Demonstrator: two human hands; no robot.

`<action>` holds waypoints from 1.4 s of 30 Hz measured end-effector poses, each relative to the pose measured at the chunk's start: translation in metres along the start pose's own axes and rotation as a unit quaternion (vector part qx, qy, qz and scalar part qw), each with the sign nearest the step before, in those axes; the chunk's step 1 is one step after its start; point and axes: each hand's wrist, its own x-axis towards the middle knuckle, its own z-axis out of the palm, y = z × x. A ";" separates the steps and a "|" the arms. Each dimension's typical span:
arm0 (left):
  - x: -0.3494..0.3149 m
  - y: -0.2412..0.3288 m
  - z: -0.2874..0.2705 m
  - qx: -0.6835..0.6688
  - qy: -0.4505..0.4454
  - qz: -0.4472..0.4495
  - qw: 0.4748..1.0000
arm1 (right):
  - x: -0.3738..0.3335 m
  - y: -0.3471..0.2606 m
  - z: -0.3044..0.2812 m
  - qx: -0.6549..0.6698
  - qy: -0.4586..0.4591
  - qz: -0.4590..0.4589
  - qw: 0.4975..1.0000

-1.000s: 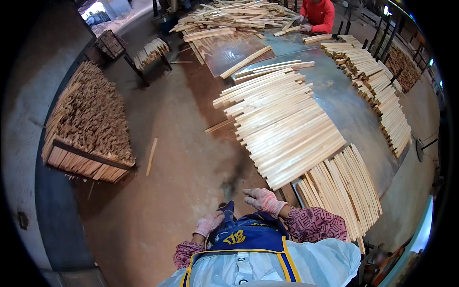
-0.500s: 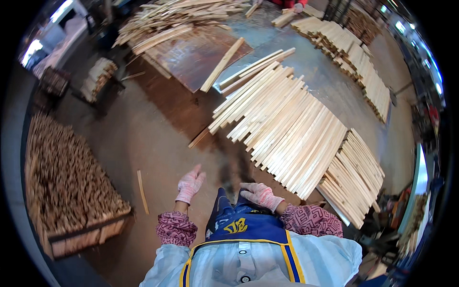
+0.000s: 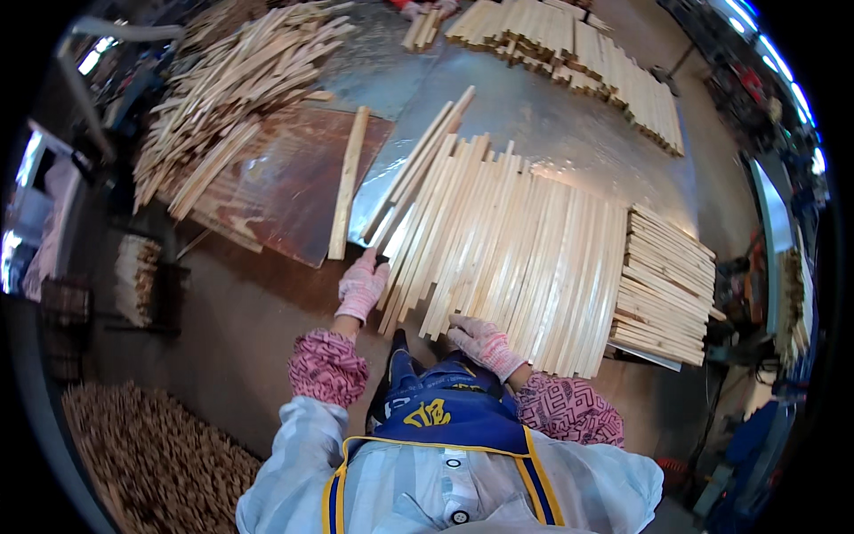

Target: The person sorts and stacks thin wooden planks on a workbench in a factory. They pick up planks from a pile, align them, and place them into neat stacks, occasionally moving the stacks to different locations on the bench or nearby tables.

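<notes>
A row of pale wooden strips (image 3: 525,258) lies side by side on a metal-topped table (image 3: 569,116), their near ends uneven. My left hand (image 3: 363,287), in a pink and white knit glove, reaches to the left end of this row. Its fingers stretch forward close to the ends of a few loose strips (image 3: 418,169); whether they touch is unclear. My right hand (image 3: 485,345), gloved alike, is at the near ends of the row with fingers extended and nothing gripped. Left of the row, a single wider strip (image 3: 350,182) lies across the brown board's edge.
A brown board (image 3: 302,169) carries a jumbled strip heap (image 3: 240,80). More strips are stacked at right (image 3: 663,285) and along the far side (image 3: 569,53). Across the table, another person's gloved hands (image 3: 427,9) hold short strips. Bundled wood (image 3: 160,454) stands low at left.
My view has turned and I have come closer to the table. Both hands have gone from over the floor and my apron to the near ends of the strips.
</notes>
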 end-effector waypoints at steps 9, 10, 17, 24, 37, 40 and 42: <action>0.199 0.035 0.021 0.140 0.005 0.067 0.988 | -0.039 -0.021 0.027 -0.102 0.162 0.182 0.964; 0.213 0.043 0.024 0.128 -0.026 0.066 0.989 | -0.048 -0.028 0.045 -0.075 0.241 0.189 0.949; 0.247 0.045 0.014 0.101 -0.131 0.067 0.984 | -0.032 -0.069 0.160 0.196 0.250 0.291 0.903; 0.096 -0.046 0.005 0.087 -0.107 0.135 0.981 | -0.018 -0.073 0.138 0.145 0.256 0.244 0.924; 0.067 -0.074 0.027 -0.120 -0.217 0.065 0.967 | -0.036 -0.038 0.158 0.277 0.225 0.340 0.870; 0.106 -0.107 0.057 -0.139 -0.086 0.091 0.982 | -0.050 -0.004 0.201 0.270 0.249 0.287 0.885; 0.112 -0.091 0.051 -0.073 -0.113 0.024 0.991 | -0.055 -0.009 0.203 0.273 0.253 0.295 0.880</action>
